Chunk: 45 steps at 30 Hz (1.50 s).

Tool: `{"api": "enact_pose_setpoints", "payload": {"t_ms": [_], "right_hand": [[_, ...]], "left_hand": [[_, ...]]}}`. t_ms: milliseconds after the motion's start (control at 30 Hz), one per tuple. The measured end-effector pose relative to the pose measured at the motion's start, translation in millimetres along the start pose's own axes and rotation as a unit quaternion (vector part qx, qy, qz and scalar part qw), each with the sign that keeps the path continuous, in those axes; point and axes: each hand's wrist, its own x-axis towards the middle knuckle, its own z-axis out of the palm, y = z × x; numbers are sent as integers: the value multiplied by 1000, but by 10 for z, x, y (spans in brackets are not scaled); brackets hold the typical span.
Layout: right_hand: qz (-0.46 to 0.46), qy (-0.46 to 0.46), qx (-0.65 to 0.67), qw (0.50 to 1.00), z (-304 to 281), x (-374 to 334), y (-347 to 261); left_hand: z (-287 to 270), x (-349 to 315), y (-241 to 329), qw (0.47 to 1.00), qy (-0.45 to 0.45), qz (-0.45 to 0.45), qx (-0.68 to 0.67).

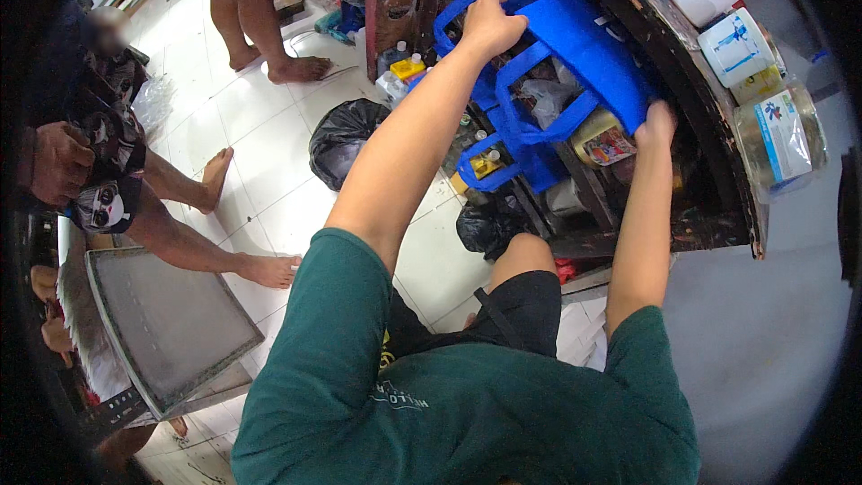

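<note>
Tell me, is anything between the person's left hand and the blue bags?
Nothing visible stands between the left hand and the blue bags; whether it touches them is unclear. The right hand is at a bag's edge.

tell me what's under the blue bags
In the gaps around the blue bags, a can with a colourful label and some clear plastic show. Anything directly beneath the cloth is covered, so I can't tell what's there.

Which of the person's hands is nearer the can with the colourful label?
Right. The right hand is just to the can's right, at the edge of the blue bag; the left hand is farther off, toward the picture's upper left.
</note>
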Motion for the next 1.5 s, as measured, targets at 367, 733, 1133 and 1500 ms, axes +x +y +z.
{"api": "enact_pose_setpoints", "payload": {"t_ms": [367,733,1133,1500], "right_hand": [[3,28,-101,994,55,885,18],[-66,45,-499,863,-69,948,-18],[-472,-349,-325,741,-229,-1551,318],[13,-640,-450,623,-1021,-2536,-87]], "left_hand": [[-556,-1755,-434,968,-39,-182,-167],[-1036,-2898,-466,943,-139,-265,-148],[-1638,-3394,-259,863,-126,-411,-265],[-1321,-2765,1032,842,-207,-484,118]]}}
